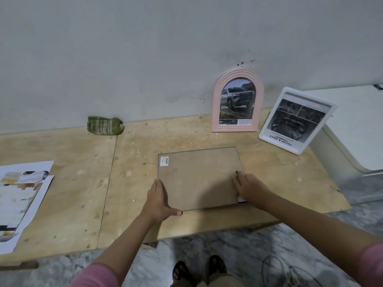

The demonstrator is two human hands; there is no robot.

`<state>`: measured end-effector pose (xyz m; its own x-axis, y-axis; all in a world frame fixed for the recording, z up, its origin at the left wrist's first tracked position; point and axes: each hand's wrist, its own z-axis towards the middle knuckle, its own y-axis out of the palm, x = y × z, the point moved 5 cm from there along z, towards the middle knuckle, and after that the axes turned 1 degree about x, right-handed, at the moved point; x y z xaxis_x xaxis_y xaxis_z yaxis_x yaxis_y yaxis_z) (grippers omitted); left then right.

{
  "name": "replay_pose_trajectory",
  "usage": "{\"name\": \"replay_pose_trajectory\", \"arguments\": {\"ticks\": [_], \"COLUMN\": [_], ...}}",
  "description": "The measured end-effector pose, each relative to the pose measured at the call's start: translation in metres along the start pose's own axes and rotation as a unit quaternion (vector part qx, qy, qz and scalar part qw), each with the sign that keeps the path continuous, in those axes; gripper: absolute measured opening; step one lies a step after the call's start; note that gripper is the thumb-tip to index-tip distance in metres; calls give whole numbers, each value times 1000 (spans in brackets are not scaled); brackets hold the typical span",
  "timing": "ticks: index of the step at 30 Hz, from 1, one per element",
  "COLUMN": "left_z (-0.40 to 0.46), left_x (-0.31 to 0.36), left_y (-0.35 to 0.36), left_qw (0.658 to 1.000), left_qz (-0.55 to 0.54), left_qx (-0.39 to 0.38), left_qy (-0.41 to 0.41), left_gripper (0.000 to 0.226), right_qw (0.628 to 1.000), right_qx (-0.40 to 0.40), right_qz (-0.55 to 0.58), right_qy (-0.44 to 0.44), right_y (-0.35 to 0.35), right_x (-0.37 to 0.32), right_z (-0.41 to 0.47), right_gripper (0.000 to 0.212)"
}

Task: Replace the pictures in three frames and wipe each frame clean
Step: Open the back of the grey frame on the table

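Observation:
A rectangular frame (199, 177) lies face down on the plywood table (83, 183), brown backing board up, with a barcode sticker at its far left corner. My left hand (158, 200) grips its near left corner, thumb along the front edge. My right hand (248, 188) rests flat on its right edge, fingers near a small dark clip. A pink arched frame (238, 100) with a truck picture leans on the wall. A white frame (296, 121) with a car-interior print stands tilted beside it. A green striped cloth (104, 125) lies crumpled by the wall.
Loose printed pictures (20, 195) lie overlapping at the table's left edge. A white counter (352, 125) stands to the right of the table. Cables (290, 272) lie on the marble floor near my feet.

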<state>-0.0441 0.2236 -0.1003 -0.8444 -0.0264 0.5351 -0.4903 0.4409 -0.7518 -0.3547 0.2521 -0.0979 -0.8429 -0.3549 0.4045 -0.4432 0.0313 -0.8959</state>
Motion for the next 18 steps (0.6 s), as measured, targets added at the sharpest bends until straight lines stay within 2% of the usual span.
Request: {"name": "replay_pose_trajectory", "arguments": {"ticks": [4, 6, 9, 15, 18], "left_z": [3, 4, 4, 3, 3], "left_x": [3, 3, 1, 0, 0], "left_y": [-2, -1, -2, -1, -1], "left_qw": [1000, 1000, 1000, 1000, 1000], "left_qz": [0, 5, 5, -3, -5], "left_qx": [13, 11, 11, 15, 12], "left_qy": [5, 3, -2, -11, -17], "left_gripper": [150, 150, 150, 148, 148], "right_qw": [993, 995, 991, 981, 981], "right_qx": [9, 17, 71, 131, 140], "right_qz": [-109, -89, -82, -106, -98], "right_qy": [-50, -49, -79, -99, -90], "right_y": [6, 7, 3, -1, 3], "right_x": [-4, -4, -8, -6, -5], "right_z": [0, 1, 1, -1, -4], "right_gripper": [58, 43, 56, 54, 44]}}
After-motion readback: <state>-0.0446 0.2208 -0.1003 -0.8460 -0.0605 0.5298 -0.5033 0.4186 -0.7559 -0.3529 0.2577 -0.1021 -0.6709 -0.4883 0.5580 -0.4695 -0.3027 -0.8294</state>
